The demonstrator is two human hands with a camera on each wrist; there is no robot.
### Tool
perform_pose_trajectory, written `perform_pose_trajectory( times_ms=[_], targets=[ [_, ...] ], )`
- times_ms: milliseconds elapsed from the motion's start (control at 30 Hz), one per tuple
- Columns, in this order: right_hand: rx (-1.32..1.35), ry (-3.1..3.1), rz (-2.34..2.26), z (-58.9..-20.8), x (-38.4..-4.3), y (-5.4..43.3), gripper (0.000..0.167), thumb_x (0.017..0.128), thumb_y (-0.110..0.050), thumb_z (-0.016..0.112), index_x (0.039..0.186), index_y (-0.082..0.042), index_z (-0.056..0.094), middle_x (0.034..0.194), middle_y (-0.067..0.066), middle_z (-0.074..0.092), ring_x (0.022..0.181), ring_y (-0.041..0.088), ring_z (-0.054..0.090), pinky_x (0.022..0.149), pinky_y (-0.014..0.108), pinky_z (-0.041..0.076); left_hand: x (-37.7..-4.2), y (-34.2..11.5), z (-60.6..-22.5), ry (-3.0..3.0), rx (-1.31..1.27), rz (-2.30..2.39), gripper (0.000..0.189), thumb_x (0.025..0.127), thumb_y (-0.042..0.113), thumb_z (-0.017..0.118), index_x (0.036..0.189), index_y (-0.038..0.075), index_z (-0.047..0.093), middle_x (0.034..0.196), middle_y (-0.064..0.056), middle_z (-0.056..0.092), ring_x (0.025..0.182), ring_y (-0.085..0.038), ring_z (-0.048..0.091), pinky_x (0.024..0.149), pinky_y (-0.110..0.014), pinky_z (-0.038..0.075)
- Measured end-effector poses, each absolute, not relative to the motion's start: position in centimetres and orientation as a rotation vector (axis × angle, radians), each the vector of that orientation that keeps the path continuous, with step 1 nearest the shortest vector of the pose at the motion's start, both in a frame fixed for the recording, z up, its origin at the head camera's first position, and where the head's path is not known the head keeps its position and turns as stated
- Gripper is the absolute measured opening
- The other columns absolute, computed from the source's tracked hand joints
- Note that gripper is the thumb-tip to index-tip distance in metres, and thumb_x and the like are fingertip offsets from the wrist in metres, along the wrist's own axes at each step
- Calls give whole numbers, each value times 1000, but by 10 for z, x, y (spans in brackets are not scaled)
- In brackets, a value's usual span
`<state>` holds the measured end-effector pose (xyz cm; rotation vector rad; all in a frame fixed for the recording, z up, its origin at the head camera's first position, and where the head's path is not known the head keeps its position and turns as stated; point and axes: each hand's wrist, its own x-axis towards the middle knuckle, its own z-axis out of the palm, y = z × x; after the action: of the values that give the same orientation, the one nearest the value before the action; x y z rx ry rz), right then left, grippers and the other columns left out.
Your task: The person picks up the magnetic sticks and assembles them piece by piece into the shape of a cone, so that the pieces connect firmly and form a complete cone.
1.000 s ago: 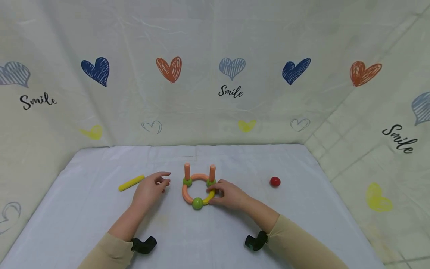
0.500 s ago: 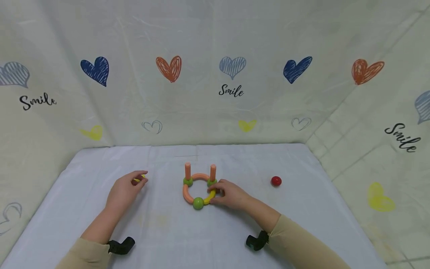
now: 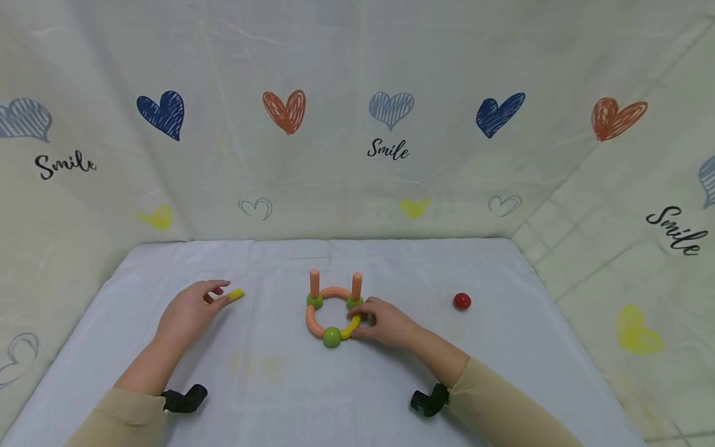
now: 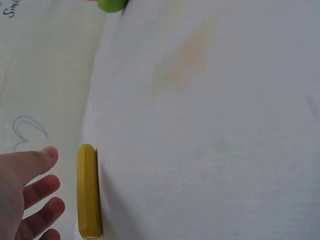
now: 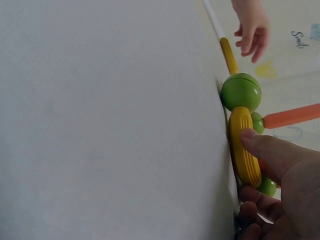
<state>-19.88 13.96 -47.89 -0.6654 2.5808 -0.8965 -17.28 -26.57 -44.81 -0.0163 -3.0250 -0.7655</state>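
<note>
A ring of curved orange (image 3: pixel 311 321) and yellow (image 3: pixel 353 327) pieces joined by green balls (image 3: pixel 332 337) lies mid-table, two orange rods (image 3: pixel 315 283) standing up from its far balls. My right hand (image 3: pixel 385 323) pinches the yellow curved piece (image 5: pixel 242 145) between thumb and fingers. Over on the left, my left hand (image 3: pixel 187 313) hovers above a straight yellow rod (image 3: pixel 237 294), covering part of it in the head view. From the left wrist, the ridged yellow rod (image 4: pixel 89 192) lies on the cloth, with the relaxed fingers (image 4: pixel 42 192) apart from it.
A red ball (image 3: pixel 462 301) lies on the white-covered table (image 3: pixel 313 397) to the right of the ring. Behind the table hangs a pale curtain (image 3: pixel 335 180) printed with hearts and the word Smile.
My left hand has moved left from beside the ring to over the yellow rod. The right hand keeps its pinch on the yellow curved piece, and the ring stays in place.
</note>
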Motion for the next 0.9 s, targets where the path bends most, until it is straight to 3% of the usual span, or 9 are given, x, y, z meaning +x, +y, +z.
perform_pose_trajectory(
  times_ms=[267, 900],
  targets=[
    [-662, 2555, -920, -477, -199, 140, 33, 86, -35, 78, 116, -24, 71, 102, -8, 55, 89, 13, 51, 77, 30, 44, -186, -269, -459, -3084, -58, -687, 44, 93, 27, 70, 133, 10, 62, 116, -13, 65, 109, -37, 59, 83, -52, 48],
    [-666, 2560, -920, -478, -199, 142, 33, 86, -34, 78, 117, -24, 71, 102, -8, 56, 88, 14, 51, 75, 29, 44, -195, -263, -469, -3131, -53, -604, 37, 91, 21, 72, 127, 10, 67, 118, -17, 65, 105, -37, 61, 83, -52, 48]
  ],
)
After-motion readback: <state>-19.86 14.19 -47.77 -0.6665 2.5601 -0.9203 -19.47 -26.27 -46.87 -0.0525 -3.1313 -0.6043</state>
